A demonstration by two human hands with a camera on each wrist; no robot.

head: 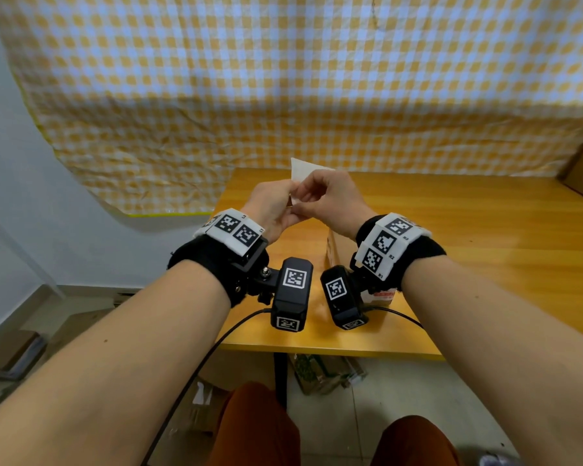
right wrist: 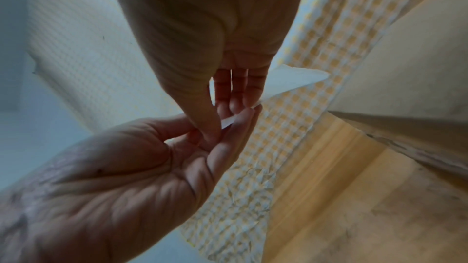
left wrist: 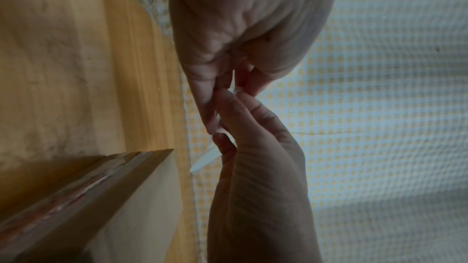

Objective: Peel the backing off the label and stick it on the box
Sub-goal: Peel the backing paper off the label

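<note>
The head view is bright and evenly lit, its checked cloth [head: 283, 79] bowed by wide-angle distortion and softer toward the edges. Both wrist views are dim and bluish, backlit through that cloth, leaving the palms shadowed and slightly blurred.

White label [head: 303, 172] (upright), cardboard box [head: 340, 247] below

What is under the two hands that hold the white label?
Under the left hand and right hand, which pinch the label, lies the wooden table with the cardboard box. The wrists and cameras cover most of the box.
</note>
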